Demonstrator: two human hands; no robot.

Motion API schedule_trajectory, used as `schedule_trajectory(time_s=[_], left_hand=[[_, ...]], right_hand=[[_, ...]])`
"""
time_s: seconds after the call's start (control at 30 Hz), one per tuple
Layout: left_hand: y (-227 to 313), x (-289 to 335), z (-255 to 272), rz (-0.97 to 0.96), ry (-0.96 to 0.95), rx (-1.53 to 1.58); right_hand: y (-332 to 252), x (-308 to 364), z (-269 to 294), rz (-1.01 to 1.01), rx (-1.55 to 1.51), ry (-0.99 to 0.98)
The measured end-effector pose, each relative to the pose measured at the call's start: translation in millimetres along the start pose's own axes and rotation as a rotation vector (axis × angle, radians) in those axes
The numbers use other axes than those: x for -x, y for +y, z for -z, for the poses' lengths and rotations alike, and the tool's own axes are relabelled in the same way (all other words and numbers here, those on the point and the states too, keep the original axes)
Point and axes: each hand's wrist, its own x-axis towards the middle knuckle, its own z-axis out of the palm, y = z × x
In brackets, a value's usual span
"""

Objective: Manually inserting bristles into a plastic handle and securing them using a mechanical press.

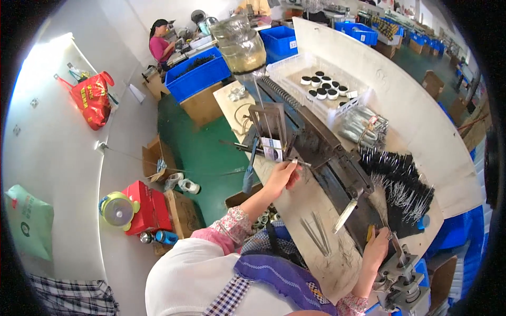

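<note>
My left hand (284, 178) reaches to the near side of a dark metal machine (327, 163), thumb and forefinger pinched at the end of a thin metal rod (302, 163). Lower right, my right hand (376, 248) is closed beside the machine's near end, with a small yellow piece (370, 233) at its fingers; what it grips is mostly hidden. Just beyond it lies a large pile of black-bristled brushes with twisted wire stems (395, 181). Several loose thin metal rods (317, 234) rest on the worktable (295, 197) between my hands.
A clear plastic-wrapped container (240, 45) stands above the machine's far end. Behind are a white crate (295, 79) of black-and-white round pieces and bagged metal rods (363, 126). A metal clamp fixture (406, 287) stands at lower right. Blue bins (197, 73) and a seated person (159, 45) are farther off.
</note>
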Motion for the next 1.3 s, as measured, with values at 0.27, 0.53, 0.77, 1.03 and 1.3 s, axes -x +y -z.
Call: schedule_trajectory(time_s=[0.27,0.53,0.77,1.03,1.3], left_hand=[[-13,27,-32,-0.135,0.139,-0.004],[28,120,-201,0.235,-0.927,0.225],[2,104,-214,0.367,-0.766,0.300],[2,96,-203,0.208,-0.545,0.317],[-7,91,-206,0.258,-0.666,0.248]], right_hand=[[-1,6,11,-0.110,-0.003,-0.163],[29,19,-20,-0.289,-0.850,-0.130],[0,6,10,0.060,-0.322,-0.147],[-25,52,75,0.274,0.060,-0.121],[-13,-32,164,0.149,0.051,0.174]])
